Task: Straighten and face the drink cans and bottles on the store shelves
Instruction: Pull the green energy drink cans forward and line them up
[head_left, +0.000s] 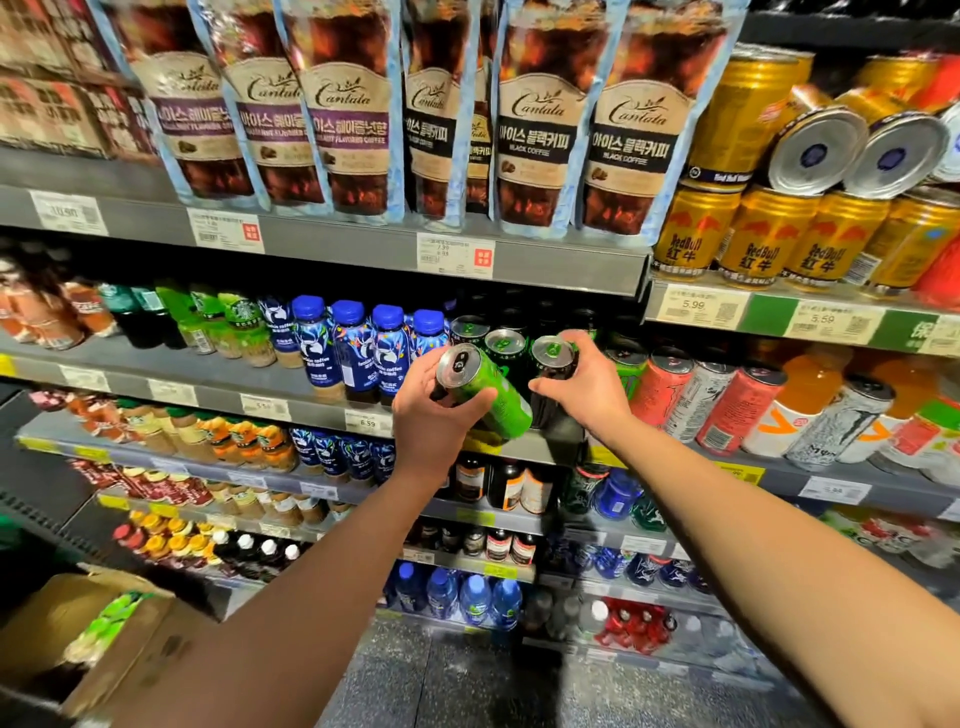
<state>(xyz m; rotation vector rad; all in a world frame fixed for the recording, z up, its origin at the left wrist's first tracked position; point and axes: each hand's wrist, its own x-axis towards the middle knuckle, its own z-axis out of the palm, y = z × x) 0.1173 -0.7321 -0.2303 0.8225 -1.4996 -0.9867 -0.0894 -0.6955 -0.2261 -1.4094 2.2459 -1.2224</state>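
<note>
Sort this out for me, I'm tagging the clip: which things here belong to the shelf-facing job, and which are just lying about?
Job:
- green can, tilted, gripped by the left hand
- black can, gripped by the right hand
- black cans behind them
- blue bottles beside them
- gold cans, some toppled

Lying about:
- cardboard box on the floor
- coffee pouches
- price tags

Two hands at the middle shelf, a can in each

My left hand (431, 415) holds a tilted can (485, 392) just in front of the shelf edge (218, 387); my right hand (584, 389), just right of it, grips an upright can (553, 364) on the shelf — bottles (353, 348) stand left, more cans (727, 410) right, pouches (540, 140) on the shelf above, a carton (88, 639) low on my left.
</note>
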